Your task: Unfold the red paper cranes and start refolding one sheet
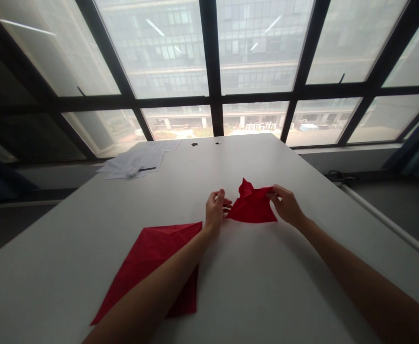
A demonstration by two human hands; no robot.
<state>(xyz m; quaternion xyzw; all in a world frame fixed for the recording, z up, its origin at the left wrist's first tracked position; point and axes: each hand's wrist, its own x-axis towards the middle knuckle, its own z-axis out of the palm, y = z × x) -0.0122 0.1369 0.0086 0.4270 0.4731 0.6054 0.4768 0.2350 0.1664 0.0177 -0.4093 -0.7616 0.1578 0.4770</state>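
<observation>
A small red cloth (254,205), creased and with a crumpled peak at its top, is raised in front of me over the table. My right hand (284,203) pinches its upper right corner between thumb and fingers. At the cloth's left corner is my left hand (216,208), thumb up and fingers apart; it is close to the edge, and I cannot tell whether the fingertips touch it. A larger red cloth (152,253) lies spread and creased on the white table (231,286), partly hidden under my left forearm.
Several sheets of white paper (134,160) lie at the table's far left, with a dark pen (147,168) and a small clear crumpled item (133,173) on them. Two round holes are near the far edge. Large framed windows (173,48) stand behind the table.
</observation>
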